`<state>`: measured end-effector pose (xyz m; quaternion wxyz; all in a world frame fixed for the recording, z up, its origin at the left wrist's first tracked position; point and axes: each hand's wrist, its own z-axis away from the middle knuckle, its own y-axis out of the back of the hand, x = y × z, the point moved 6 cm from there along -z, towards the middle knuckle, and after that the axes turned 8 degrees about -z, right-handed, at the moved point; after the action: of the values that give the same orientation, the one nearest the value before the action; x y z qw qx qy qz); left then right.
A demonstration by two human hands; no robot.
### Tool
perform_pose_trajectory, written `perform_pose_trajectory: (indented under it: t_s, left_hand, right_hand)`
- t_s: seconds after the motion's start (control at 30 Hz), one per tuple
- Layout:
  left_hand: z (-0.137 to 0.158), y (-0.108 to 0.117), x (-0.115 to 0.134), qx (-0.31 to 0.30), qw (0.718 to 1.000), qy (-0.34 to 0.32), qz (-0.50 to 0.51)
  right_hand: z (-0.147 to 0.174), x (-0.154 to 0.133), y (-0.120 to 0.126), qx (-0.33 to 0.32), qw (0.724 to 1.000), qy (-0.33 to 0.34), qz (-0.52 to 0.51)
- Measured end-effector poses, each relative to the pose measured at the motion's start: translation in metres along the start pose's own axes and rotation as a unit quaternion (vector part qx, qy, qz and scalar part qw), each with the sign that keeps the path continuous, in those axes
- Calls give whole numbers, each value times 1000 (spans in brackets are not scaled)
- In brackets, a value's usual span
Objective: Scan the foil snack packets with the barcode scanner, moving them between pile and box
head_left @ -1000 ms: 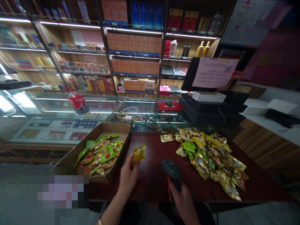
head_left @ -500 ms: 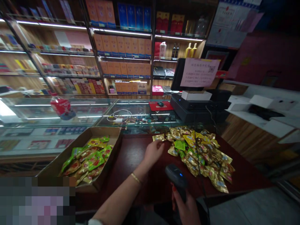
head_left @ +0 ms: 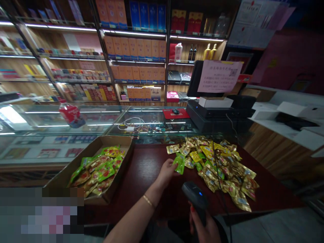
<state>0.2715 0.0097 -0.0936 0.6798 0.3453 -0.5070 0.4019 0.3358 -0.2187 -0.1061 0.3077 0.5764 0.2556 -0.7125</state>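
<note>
Head view: your left hand (head_left: 166, 171) pinches a green packet (head_left: 180, 164), right hand (head_left: 207, 228) grips a scanner (head_left: 194, 196); a tugged cord (head_left: 218, 179) (passing over the pile (head_left: 234, 168)) could scatter it

A green packet (head_left: 180, 164) is held by the left hand (head_left: 166, 172), near a heap of gold packets (head_left: 229, 170) on the dark red table (head_left: 144, 165). A black scanner (head_left: 194, 195) with a blue light (head_left: 200, 193) is gripped by the right hand (head_left: 206, 228). More packets (head_left: 100, 170) are piled in a brown box (head_left: 118, 141). Behind, orange boxes (head_left: 136, 49) are lined up on shelves (head_left: 134, 34).
</note>
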Motion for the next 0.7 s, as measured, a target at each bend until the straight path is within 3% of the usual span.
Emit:
perform_pose_trajectory:
  t_s: [0.13,0.27,0.43,0.7]
  left_hand:
    - [58,67,-35,-14,981,-34,193]
    - [82,107,-50,27,978,-47,202]
    - [80,117,-55,52,979,-57,190]
    - [76,119,-58,40,984,-62,161]
  right_hand:
    - [2,-8,-26,-92,996,11,-6]
    - [3,-13,-48,-139,990,19,8]
    - [9,-15,-64,-145,989,31,22]
    - [8,-25,-64,-154,987,29,44]
